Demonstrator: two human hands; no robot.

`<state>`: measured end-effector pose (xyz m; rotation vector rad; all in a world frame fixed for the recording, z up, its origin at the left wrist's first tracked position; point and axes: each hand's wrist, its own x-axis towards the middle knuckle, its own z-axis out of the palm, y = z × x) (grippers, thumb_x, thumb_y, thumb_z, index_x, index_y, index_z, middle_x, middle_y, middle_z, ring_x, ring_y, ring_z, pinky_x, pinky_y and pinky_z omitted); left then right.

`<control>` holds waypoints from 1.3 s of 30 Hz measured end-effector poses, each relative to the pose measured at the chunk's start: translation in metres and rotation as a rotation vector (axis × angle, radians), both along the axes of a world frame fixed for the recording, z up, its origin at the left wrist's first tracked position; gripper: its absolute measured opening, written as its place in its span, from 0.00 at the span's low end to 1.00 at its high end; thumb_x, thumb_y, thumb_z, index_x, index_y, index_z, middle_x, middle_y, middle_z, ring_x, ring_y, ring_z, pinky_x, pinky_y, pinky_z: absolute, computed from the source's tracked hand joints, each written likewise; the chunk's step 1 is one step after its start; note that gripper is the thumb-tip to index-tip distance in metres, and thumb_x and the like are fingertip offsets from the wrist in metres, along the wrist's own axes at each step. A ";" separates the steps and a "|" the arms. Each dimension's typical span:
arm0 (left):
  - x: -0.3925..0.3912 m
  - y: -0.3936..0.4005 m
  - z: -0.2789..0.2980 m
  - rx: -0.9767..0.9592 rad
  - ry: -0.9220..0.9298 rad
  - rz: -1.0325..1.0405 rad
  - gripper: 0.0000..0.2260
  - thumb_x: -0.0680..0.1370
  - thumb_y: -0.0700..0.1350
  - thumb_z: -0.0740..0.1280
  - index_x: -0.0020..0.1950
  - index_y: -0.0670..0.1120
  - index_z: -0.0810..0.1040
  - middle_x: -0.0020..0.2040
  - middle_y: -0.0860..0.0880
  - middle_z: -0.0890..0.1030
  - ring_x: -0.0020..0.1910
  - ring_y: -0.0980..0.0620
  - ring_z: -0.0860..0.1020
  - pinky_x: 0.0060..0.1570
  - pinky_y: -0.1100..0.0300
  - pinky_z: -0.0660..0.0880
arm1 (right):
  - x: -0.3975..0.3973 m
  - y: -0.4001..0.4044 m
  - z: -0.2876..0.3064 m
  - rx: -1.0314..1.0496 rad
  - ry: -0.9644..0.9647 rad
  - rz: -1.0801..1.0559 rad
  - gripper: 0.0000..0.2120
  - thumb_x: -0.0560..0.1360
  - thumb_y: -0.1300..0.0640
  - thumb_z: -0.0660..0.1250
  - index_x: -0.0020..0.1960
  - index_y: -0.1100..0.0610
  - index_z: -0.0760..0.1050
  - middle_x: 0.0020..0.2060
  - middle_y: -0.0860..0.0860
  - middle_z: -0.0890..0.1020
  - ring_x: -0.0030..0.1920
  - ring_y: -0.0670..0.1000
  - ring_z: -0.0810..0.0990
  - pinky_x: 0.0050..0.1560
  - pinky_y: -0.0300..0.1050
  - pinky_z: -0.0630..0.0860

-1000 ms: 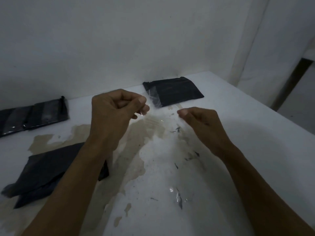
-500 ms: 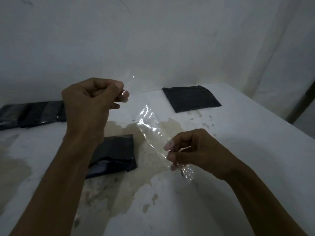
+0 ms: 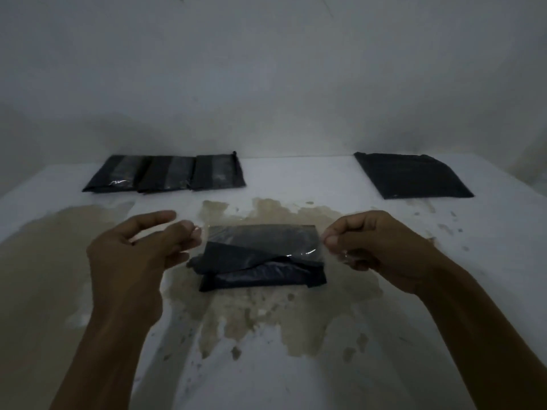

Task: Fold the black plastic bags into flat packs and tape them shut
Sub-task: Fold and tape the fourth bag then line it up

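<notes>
A folded black plastic bag [image 3: 260,270] lies in the middle of the white table, its top flap loose. A strip of clear tape [image 3: 263,239] stretches level across the pack's far half. My left hand [image 3: 139,255] pinches the tape's left end between thumb and fingertips, index finger extended. My right hand [image 3: 376,247] pinches the right end with curled fingers. Both hands sit just beside the pack's short edges.
Three taped black packs [image 3: 165,174] lie in a row at the back left by the wall. One folded black bag [image 3: 411,174] rests at the back right. The table [image 3: 296,380] has brown stains around the pack.
The tape hung slanted in the air between my hands; now it is pulled level over the folded bag, with both hands lowered to the pack's sides. The view swung left to centre the pack.
</notes>
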<state>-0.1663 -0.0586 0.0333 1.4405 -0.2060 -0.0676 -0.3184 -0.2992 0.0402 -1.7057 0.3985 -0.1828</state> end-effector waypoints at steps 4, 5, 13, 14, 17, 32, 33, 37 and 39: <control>0.001 0.011 -0.014 0.003 0.091 -0.005 0.05 0.73 0.39 0.71 0.49 0.43 0.82 0.40 0.46 0.86 0.38 0.49 0.85 0.38 0.58 0.81 | 0.017 0.002 0.003 -0.058 0.045 0.000 0.07 0.73 0.65 0.67 0.39 0.62 0.82 0.29 0.57 0.78 0.27 0.49 0.70 0.27 0.40 0.66; 0.002 0.013 -0.015 0.004 0.101 -0.008 0.04 0.73 0.39 0.71 0.47 0.43 0.83 0.40 0.46 0.86 0.39 0.48 0.86 0.38 0.58 0.82 | 0.020 0.002 0.003 -0.068 0.051 -0.001 0.06 0.73 0.65 0.68 0.39 0.63 0.82 0.28 0.55 0.78 0.27 0.49 0.70 0.27 0.41 0.66; 0.007 0.011 -0.028 0.053 0.095 0.012 0.02 0.74 0.36 0.70 0.42 0.41 0.82 0.35 0.45 0.85 0.33 0.49 0.85 0.29 0.66 0.77 | 0.032 0.003 0.003 -0.170 0.097 -0.059 0.12 0.62 0.49 0.73 0.36 0.59 0.83 0.24 0.49 0.79 0.25 0.44 0.73 0.26 0.33 0.69; 0.006 0.010 -0.030 0.071 0.079 0.027 0.02 0.74 0.36 0.70 0.42 0.41 0.82 0.34 0.45 0.85 0.32 0.49 0.85 0.28 0.66 0.76 | 0.034 0.003 0.002 -0.185 0.102 -0.064 0.12 0.64 0.50 0.73 0.36 0.60 0.83 0.23 0.48 0.78 0.23 0.42 0.72 0.26 0.32 0.69; 0.002 0.011 -0.033 0.122 0.033 0.059 0.02 0.73 0.37 0.72 0.41 0.42 0.83 0.33 0.46 0.85 0.32 0.48 0.84 0.28 0.64 0.77 | 0.039 0.002 -0.005 -0.228 0.120 -0.082 0.12 0.67 0.53 0.74 0.38 0.63 0.82 0.20 0.46 0.76 0.21 0.39 0.72 0.24 0.31 0.67; -0.013 0.003 -0.033 0.269 -0.121 0.151 0.06 0.67 0.47 0.77 0.37 0.46 0.83 0.30 0.52 0.83 0.24 0.55 0.79 0.29 0.64 0.72 | 0.036 0.004 -0.017 -0.349 0.041 -0.130 0.12 0.62 0.46 0.74 0.34 0.55 0.83 0.25 0.51 0.81 0.25 0.43 0.75 0.28 0.29 0.70; -0.014 0.004 -0.033 0.286 -0.125 0.149 0.06 0.68 0.48 0.77 0.37 0.47 0.83 0.30 0.52 0.82 0.23 0.55 0.78 0.28 0.65 0.72 | 0.036 0.004 -0.017 -0.352 0.041 -0.130 0.10 0.63 0.47 0.74 0.34 0.54 0.83 0.26 0.51 0.81 0.25 0.42 0.75 0.29 0.28 0.70; -0.014 0.004 -0.034 0.318 -0.122 0.151 0.07 0.69 0.48 0.76 0.36 0.46 0.83 0.26 0.51 0.79 0.19 0.56 0.71 0.19 0.70 0.66 | 0.037 0.004 -0.021 -0.382 0.064 -0.139 0.08 0.66 0.51 0.75 0.36 0.55 0.83 0.26 0.48 0.82 0.27 0.42 0.77 0.29 0.27 0.70; -0.012 0.003 -0.036 0.321 -0.124 0.153 0.08 0.69 0.48 0.77 0.35 0.45 0.83 0.25 0.52 0.79 0.18 0.57 0.71 0.20 0.72 0.67 | 0.037 0.004 -0.022 -0.389 0.074 -0.139 0.08 0.66 0.50 0.75 0.36 0.55 0.83 0.26 0.47 0.82 0.28 0.41 0.77 0.29 0.27 0.71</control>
